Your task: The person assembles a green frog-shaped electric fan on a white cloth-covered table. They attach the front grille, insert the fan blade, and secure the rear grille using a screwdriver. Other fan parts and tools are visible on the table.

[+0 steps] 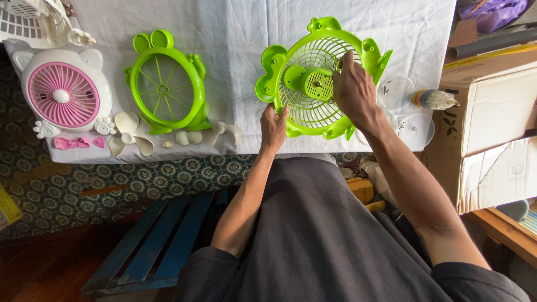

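**Two hands on a green fan housing at the table's near edge**

Two bare hands held a lime-green plastic fan housing over the near edge of a table spread with a wrinkled white cloth. The left hand gripped the housing's lower rim, fingers curled around it and thumb on top. The right hand lay over the white wire-like grille, fingers bunched together and pressed down beside the green motor block at the centre; what they pinched could not be told.

The housing faced up toward the camera, tilted, its rounded ear-like lobes pointing to the far side of the table. It was roughly round, so no long axis stood out.

Open cloth lay between it and a second green frame with thin spokes to the left. Farther left stood a white fan with a pink grille, with loose cream fan blades near the table's edge. To the right, clear plastic lids sat just beside the housing, and a cardboard box closed in that side.
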